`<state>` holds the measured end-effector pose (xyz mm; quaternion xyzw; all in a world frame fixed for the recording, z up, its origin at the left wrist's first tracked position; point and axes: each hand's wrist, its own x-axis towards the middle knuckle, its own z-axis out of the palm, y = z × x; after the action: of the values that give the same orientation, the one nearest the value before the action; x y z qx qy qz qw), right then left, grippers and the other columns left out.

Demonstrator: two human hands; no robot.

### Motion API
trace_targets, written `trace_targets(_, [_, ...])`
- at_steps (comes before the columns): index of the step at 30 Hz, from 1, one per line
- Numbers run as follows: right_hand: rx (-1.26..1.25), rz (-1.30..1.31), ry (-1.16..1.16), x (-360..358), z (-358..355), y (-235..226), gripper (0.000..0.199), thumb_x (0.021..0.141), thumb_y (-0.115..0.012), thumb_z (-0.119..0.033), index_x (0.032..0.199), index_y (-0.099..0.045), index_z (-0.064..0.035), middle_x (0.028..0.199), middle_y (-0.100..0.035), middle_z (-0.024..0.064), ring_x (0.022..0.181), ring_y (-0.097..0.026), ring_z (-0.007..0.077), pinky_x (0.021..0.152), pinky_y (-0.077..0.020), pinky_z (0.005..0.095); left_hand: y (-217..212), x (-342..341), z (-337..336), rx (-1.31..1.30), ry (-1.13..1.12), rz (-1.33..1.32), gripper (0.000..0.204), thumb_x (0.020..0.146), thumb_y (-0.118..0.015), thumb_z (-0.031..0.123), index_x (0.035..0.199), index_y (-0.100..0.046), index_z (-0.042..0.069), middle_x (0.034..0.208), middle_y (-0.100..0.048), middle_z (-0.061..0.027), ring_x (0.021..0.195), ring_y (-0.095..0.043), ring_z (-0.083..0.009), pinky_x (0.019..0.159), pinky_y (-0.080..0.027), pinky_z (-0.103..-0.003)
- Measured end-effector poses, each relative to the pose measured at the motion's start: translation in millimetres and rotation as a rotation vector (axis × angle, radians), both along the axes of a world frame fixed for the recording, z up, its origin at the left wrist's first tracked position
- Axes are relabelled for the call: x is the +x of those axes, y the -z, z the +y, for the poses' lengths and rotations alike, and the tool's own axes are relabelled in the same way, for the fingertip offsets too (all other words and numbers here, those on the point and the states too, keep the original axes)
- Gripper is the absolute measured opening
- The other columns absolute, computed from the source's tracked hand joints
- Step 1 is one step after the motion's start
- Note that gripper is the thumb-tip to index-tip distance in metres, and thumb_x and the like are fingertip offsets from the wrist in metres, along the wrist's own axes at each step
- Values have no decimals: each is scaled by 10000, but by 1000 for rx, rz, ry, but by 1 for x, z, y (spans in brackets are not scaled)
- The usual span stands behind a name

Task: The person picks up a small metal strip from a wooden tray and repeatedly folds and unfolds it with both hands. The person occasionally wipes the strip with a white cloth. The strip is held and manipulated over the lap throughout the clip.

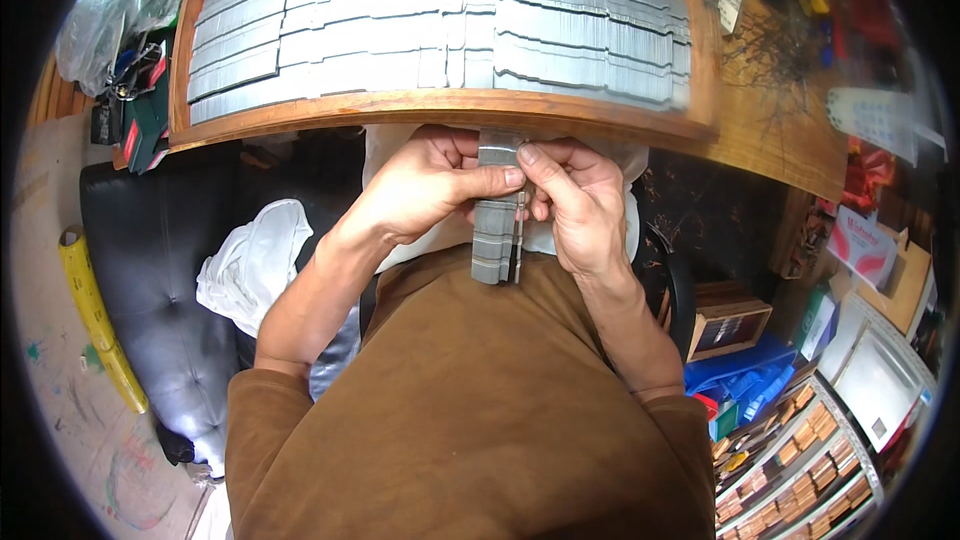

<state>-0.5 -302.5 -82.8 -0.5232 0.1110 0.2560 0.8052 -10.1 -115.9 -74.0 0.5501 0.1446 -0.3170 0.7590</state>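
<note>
Both my hands hold a long grey strip of metal staples (497, 230) just below the front edge of a wooden tray (400, 108). My left hand (425, 190) grips the strip from the left, thumb pressed on its upper part. My right hand (580, 205) pinches it from the right with thumb and fingers. The strip runs from the tray's edge down toward my brown shirt. The tray is filled with many rows of the same grey staple strips (440, 20), laid side by side.
A black padded seat (150, 260) with a white cloth (250, 260) lies at my left. A yellow roll (95, 320) rests on the floor. Small boxes and a blue box (745, 380) stand at the right. Cluttered tools sit on the wooden bench (790, 130).
</note>
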Motion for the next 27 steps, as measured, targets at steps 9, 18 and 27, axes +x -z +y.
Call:
trace_targets(9, [69,109,-38,6,-2,1,164,916,-727,-126,982,-704,23,759,-659,43,583,-553,68,513,-467,209,-3,0,-4,-8,-10,-4,197,900,-748,171,1018,-725,16,868,-745,-72,766,-702,-127,622,-507,-210])
trace_targets(18, [48,182,-52,13,-1,0,175,894,-731,-107,998,-695,30,739,-644,28,574,-555,62,488,-457,201,-8,-3,-12,-52,-101,37,156,915,-727,154,996,-729,20,859,-757,-70,736,-705,-100,562,-477,-189])
trace_targets(27, [-41,76,-54,9,1,-6,170,894,-723,-65,997,-664,57,724,-637,65,565,-578,100,488,-498,232,0,-2,-2,-73,16,-51,190,924,-726,173,1008,-722,3,899,-753,-71,787,-705,-106,595,-492,-206])
